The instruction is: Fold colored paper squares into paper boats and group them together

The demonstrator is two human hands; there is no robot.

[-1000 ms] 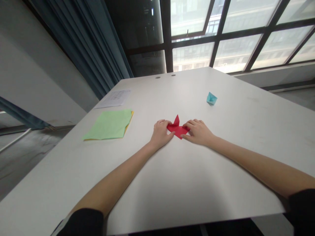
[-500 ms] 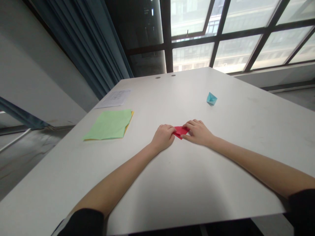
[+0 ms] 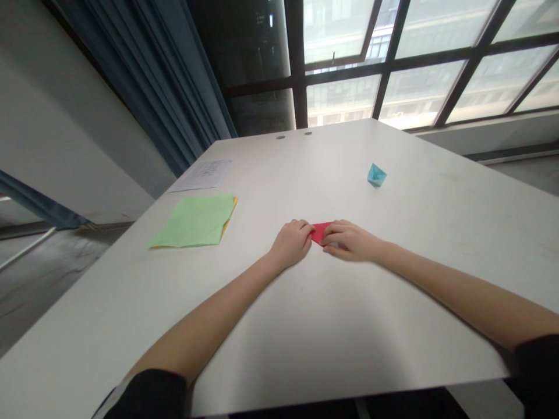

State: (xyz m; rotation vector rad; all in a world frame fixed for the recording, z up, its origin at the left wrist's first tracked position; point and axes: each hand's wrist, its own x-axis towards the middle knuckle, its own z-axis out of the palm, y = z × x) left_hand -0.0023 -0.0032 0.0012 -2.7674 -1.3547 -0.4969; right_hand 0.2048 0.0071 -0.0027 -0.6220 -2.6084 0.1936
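A small folded red paper (image 3: 320, 230) lies flat on the white table (image 3: 332, 326) near its middle. My left hand (image 3: 293, 242) curls its fingers onto the paper's left edge. My right hand (image 3: 351, 242) presses its fingertips onto the right part, covering much of it. Only a small red patch shows between the two hands. Both hands rest on the tabletop.
A stack of light green and yellow paper sheets (image 3: 195, 220) lies at the left. A white printed sheet (image 3: 202, 174) is behind it. A small folded teal paper figure (image 3: 376, 174) stands at the back right. Windows and a blue curtain are beyond the table.
The red paper's upright flap has been folded down flat. Both hands have closed in together over the paper, leaving less of it showing.
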